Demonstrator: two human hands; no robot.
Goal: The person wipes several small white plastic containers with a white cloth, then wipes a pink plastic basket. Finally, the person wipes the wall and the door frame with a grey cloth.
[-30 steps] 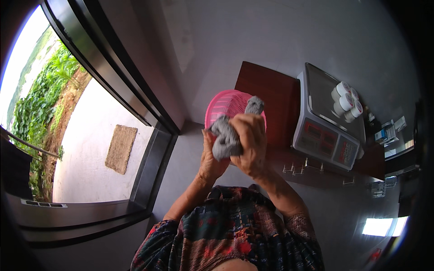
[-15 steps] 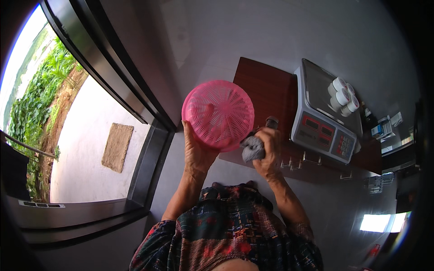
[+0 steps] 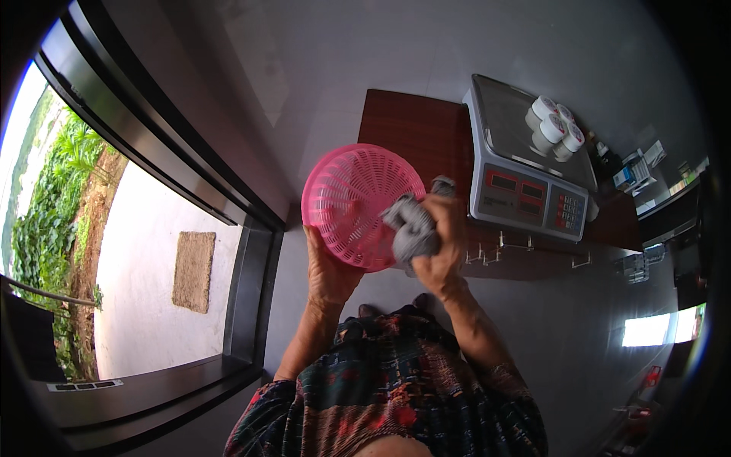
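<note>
A round pink plastic basket [image 3: 356, 177] with a slotted wall is held out in front of my body. My left hand [image 3: 329, 276] grips its near left side, with the thumb along the outside. Bunched in my right hand [image 3: 446, 245] is a grey cloth [image 3: 415, 232], at the basket's right side and overlapping its edge. Whether the cloth touches the basket I cannot tell for sure. The fingers of my right hand are wrapped round the cloth and slightly blurred.
A dark red wooden cabinet [image 3: 411, 126] stands beyond the basket to the right. On it is a grey digital scale [image 3: 487, 206] bearing several white round tubs [image 3: 552, 128]. At left, an open doorway frame [image 3: 255, 305] leads to a brown mat [image 3: 193, 272] outside.
My right hand has moved left with the grey cloth, which now overlaps the basket's right edge. The basket has tilted somewhat. The view has shifted, so scale and cabinet appear further left.
</note>
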